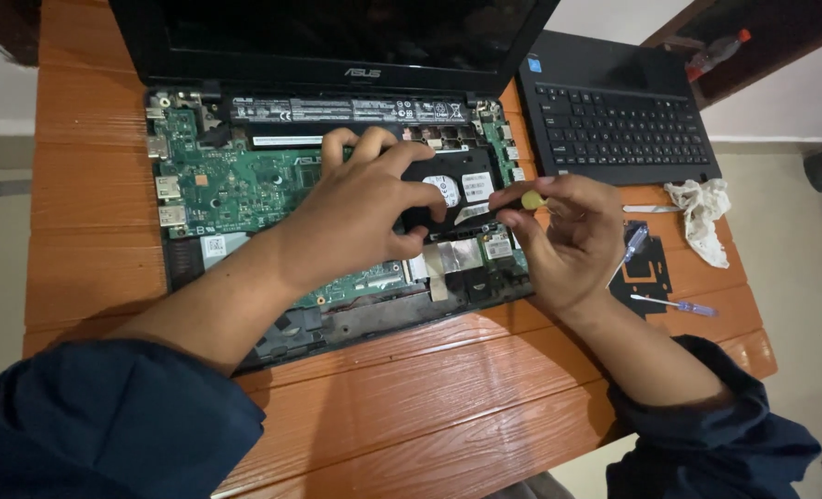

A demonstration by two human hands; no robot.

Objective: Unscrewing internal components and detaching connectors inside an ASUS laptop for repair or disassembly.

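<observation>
An opened black laptop (244, 55) lies on the wooden table with its green circuit board (231, 185) and a long black battery (346, 111) exposed. My left hand (360, 208) rests spread on the black hard drive (462, 180) in the middle of the chassis. My right hand (568, 226) pinches a small tool with a yellow handle (533, 200) just right of the drive, over the laptop's right edge. The tool's tip is hidden by my fingers.
The removed black keyboard panel (619, 115) lies at the right rear of the orange slatted table (429, 407). A crumpled white cloth (702, 212), a black flat piece (646, 277) and a blue-handled screwdriver (679, 305) sit at the right. A bottle (716, 51) lies beyond.
</observation>
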